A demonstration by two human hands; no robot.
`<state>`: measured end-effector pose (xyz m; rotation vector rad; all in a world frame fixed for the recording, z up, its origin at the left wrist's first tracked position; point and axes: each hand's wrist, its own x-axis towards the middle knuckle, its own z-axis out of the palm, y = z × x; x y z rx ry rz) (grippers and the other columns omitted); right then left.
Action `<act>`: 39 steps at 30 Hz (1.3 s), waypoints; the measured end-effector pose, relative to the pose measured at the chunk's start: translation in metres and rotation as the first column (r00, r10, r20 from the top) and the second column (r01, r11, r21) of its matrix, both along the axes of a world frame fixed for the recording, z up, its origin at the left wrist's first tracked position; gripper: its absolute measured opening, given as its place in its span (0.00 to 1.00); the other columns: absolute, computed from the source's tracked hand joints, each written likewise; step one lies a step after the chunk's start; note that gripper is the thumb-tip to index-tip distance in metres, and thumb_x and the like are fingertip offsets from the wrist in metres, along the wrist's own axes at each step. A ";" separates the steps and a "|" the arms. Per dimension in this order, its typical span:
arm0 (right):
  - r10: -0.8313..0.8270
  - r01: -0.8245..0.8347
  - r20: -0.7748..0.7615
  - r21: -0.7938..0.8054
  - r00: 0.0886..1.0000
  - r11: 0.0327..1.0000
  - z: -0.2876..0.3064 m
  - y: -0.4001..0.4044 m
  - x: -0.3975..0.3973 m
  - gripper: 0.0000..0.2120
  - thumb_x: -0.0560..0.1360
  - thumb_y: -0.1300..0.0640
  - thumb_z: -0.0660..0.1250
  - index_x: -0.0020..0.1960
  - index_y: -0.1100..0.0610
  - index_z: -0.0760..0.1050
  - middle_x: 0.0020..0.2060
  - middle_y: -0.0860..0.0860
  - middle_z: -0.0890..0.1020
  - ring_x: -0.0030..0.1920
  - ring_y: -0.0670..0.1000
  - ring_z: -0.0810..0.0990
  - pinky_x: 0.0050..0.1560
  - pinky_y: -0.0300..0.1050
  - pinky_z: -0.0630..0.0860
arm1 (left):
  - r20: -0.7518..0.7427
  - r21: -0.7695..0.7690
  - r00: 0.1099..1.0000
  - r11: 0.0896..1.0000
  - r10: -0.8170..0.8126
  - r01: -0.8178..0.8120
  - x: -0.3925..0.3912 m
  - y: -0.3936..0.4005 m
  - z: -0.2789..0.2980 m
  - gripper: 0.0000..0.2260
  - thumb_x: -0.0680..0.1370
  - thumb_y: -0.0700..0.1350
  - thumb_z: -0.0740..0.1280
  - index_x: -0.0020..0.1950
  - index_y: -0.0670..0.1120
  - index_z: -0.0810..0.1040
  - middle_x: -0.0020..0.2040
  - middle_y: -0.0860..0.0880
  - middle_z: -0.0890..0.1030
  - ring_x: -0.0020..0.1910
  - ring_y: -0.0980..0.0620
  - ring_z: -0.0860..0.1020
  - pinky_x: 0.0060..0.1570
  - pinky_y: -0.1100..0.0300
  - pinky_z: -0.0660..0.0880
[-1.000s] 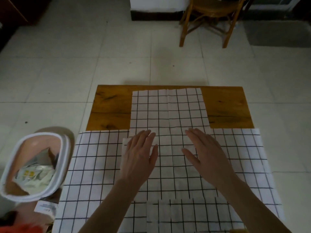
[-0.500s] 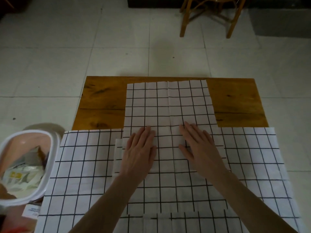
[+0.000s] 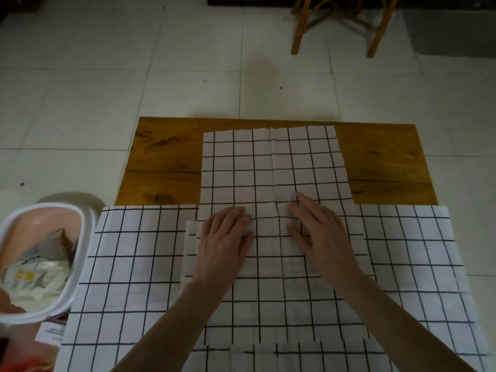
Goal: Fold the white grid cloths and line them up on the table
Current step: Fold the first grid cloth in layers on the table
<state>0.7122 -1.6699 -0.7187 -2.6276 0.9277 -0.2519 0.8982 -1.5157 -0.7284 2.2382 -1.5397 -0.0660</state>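
Observation:
A long white grid cloth point(image 3: 271, 167) lies lengthwise down the middle of the wooden table point(image 3: 161, 157), with a crease along its centre. It rests on a wider white grid cloth point(image 3: 139, 253) that is spread across the near half of the table. My left hand point(image 3: 225, 237) and my right hand point(image 3: 316, 229) press flat on the long cloth, side by side, fingers together and pointing away from me. Neither hand grips anything. Another folded grid cloth edge point(image 3: 295, 355) shows at the bottom of the view.
A white-rimmed pink bin point(image 3: 43, 259) holding wrappers stands on the floor at the left of the table. A wooden chair point(image 3: 343, 20) stands on the tiled floor beyond the table. A grey mat point(image 3: 453, 30) lies at the far right.
Both hands have slid a little forward along the long cloth and come closer to its centre crease. The view has tilted down and nearer to the table.

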 end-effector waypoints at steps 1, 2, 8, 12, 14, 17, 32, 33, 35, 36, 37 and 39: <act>0.013 -0.013 -0.002 0.001 1.000 1.000 -0.002 0.000 0.001 0.22 0.85 0.45 0.59 0.75 0.52 0.72 0.80 0.51 0.66 0.79 0.52 0.64 0.78 0.53 0.61 | -0.013 -0.005 1.000 1.000 0.008 -0.008 0.000 -0.001 0.001 0.18 0.83 0.53 0.61 0.68 0.47 0.79 0.70 0.48 0.77 0.71 0.47 0.72 0.71 0.47 0.69; 0.028 -0.028 -0.003 -0.010 1.000 1.000 -0.005 -0.001 0.001 0.23 0.85 0.44 0.57 0.77 0.52 0.71 0.81 0.51 0.64 0.81 0.53 0.62 0.78 0.55 0.61 | -0.022 -0.003 1.000 1.000 0.012 -0.012 0.000 -0.002 0.001 0.18 0.83 0.52 0.62 0.69 0.47 0.78 0.71 0.47 0.76 0.72 0.47 0.71 0.72 0.47 0.69; 0.009 -0.007 0.090 -0.024 0.996 1.000 -0.014 -0.001 0.001 0.20 0.84 0.45 0.61 0.72 0.52 0.77 0.77 0.49 0.71 0.80 0.52 0.64 0.77 0.56 0.64 | -0.046 0.008 0.999 1.000 -0.006 0.006 0.002 -0.005 -0.006 0.20 0.84 0.53 0.64 0.75 0.48 0.74 0.77 0.48 0.71 0.78 0.48 0.65 0.76 0.47 0.63; -0.024 0.030 0.187 -0.029 0.982 0.999 -0.015 0.003 0.004 0.14 0.79 0.50 0.72 0.63 0.51 0.83 0.68 0.45 0.80 0.72 0.51 0.74 0.70 0.57 0.72 | -0.080 -0.061 0.996 0.998 0.027 -0.032 -0.002 -0.005 -0.005 0.17 0.81 0.50 0.70 0.69 0.49 0.79 0.73 0.49 0.76 0.75 0.49 0.69 0.74 0.49 0.65; -0.023 0.035 0.213 -0.052 0.977 0.998 -0.013 0.004 0.005 0.12 0.76 0.53 0.76 0.59 0.51 0.85 0.64 0.45 0.83 0.67 0.50 0.77 0.68 0.54 0.72 | -0.102 -0.094 0.994 0.994 0.041 -0.051 -0.004 -0.005 -0.005 0.15 0.80 0.49 0.71 0.66 0.49 0.82 0.70 0.49 0.78 0.72 0.49 0.72 0.73 0.50 0.67; -0.038 0.053 0.235 -0.057 0.971 0.997 -0.005 0.004 0.007 0.10 0.74 0.53 0.77 0.55 0.51 0.85 0.59 0.45 0.85 0.61 0.50 0.79 0.66 0.49 0.69 | -0.136 -0.146 0.989 0.986 0.058 -0.078 -0.006 -0.006 -0.004 0.10 0.79 0.46 0.73 0.59 0.48 0.84 0.62 0.50 0.82 0.65 0.48 0.76 0.69 0.51 0.70; 0.080 -0.078 0.260 -0.018 0.962 0.997 0.062 -0.012 0.002 0.07 0.75 0.57 0.77 0.53 0.52 0.84 0.46 0.44 0.86 0.48 0.47 0.82 0.59 0.43 0.69 | -0.104 -0.212 0.988 0.973 -0.114 0.090 0.009 -0.027 0.060 0.04 0.78 0.43 0.72 0.51 0.47 0.84 0.52 0.52 0.83 0.56 0.51 0.79 0.59 0.54 0.74; 0.106 -0.094 0.275 -0.054 0.956 0.994 0.069 -0.014 0.002 0.06 0.76 0.56 0.76 0.53 0.53 0.84 0.45 0.45 0.86 0.48 0.47 0.82 0.58 0.43 0.70 | -0.117 -0.215 0.988 0.973 -0.104 0.077 0.011 -0.029 0.069 0.03 0.77 0.42 0.73 0.50 0.47 0.84 0.51 0.52 0.83 0.54 0.52 0.79 0.57 0.55 0.74; 0.161 -0.126 0.284 -0.138 0.945 0.982 0.081 -0.019 0.003 0.07 0.79 0.52 0.70 0.52 0.54 0.84 0.43 0.46 0.86 0.46 0.47 0.81 0.57 0.41 0.70 | -0.146 -0.202 0.984 0.976 -0.105 0.074 0.016 -0.031 0.085 0.04 0.75 0.40 0.75 0.49 0.47 0.83 0.49 0.52 0.83 0.51 0.53 0.79 0.52 0.57 0.75; 0.188 -0.142 0.274 -0.179 0.943 0.974 0.087 -0.022 0.003 0.10 0.79 0.51 0.67 0.52 0.54 0.84 0.43 0.46 0.86 0.45 0.48 0.81 0.56 0.41 0.69 | -0.158 -0.198 0.981 0.977 -0.116 0.083 0.020 -0.031 0.093 0.05 0.75 0.40 0.75 0.48 0.47 0.83 0.47 0.52 0.83 0.49 0.53 0.79 0.50 0.57 0.76; 0.206 -0.154 0.259 -0.210 0.943 0.966 0.094 -0.026 0.003 0.11 0.80 0.50 0.66 0.52 0.54 0.85 0.43 0.47 0.86 0.45 0.49 0.81 0.56 0.42 0.70 | -0.160 -0.199 0.978 0.975 -0.130 0.097 0.025 -0.031 0.100 0.04 0.75 0.40 0.75 0.48 0.47 0.83 0.46 0.52 0.83 0.47 0.53 0.80 0.47 0.57 0.77; 0.230 -0.168 0.236 -0.256 0.944 0.952 0.106 -0.033 0.002 0.12 0.80 0.50 0.65 0.53 0.54 0.85 0.44 0.47 0.86 0.45 0.51 0.83 0.56 0.45 0.71 | -0.141 -0.201 0.978 0.972 -0.153 0.123 0.037 -0.029 0.111 0.03 0.77 0.40 0.76 0.49 0.46 0.84 0.45 0.51 0.85 0.43 0.54 0.82 0.41 0.58 0.80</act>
